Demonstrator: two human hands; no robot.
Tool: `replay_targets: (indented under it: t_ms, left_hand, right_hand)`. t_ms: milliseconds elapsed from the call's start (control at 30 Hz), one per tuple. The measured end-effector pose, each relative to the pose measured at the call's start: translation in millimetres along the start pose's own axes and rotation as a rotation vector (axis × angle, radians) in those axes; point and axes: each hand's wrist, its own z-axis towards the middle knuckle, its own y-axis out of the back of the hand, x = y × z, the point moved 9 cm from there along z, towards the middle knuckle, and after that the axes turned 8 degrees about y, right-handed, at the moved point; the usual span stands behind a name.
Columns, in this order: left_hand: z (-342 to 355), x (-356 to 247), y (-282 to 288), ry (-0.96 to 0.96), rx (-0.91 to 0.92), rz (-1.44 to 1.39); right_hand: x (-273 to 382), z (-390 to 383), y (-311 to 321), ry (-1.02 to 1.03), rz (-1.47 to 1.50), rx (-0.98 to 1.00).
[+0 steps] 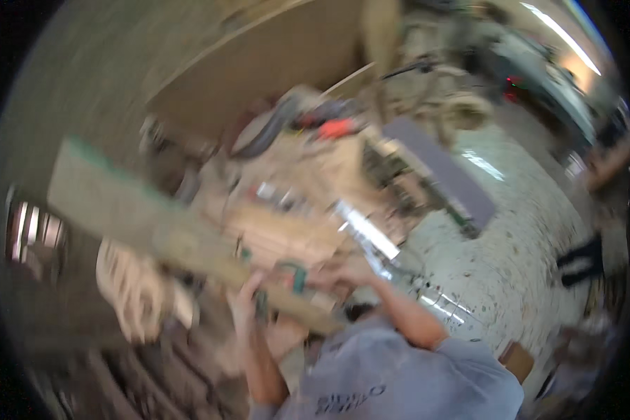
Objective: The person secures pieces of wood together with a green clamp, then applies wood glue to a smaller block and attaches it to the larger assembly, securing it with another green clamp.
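A long pale board [129, 210] with a green-tinted edge runs diagonally across the lower left. My left hand [246, 301] is closed on the board's lower edge near its near end. A teal tool [294, 276], perhaps a clamp, sits by the board; my right hand [339, 274] is just right of it, fingers bent and blurred, and I cannot make out what they hold. A wooden workbench [255, 217] with scattered tools, blurred by motion, lies beyond my hands, with a red-orange tool [336, 128] at its back.
A large brown panel [252, 63] stands behind the bench. A grey-purple slab [437, 171] lies at the bench's right. Carved pale wood [140, 294] is at left. A speckled pale floor [511, 273] extends rightward, with another person [605, 161] at the far right.
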Motion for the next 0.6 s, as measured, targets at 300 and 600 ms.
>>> replay_targets:
  t_ms: [300,600]
  left_hand:
    - [-88.3,-55.0,40.7,-0.173,-0.079,0.073]
    - [-139.8,-36.9,103.6,-0.314,-0.281,-0.080]
  right_hand:
    - [-30.2,7.4,67.7,-0.146,-0.167,-0.476]
    - [38.5,75.1,-98.1,0.363,-1.013,0.292]
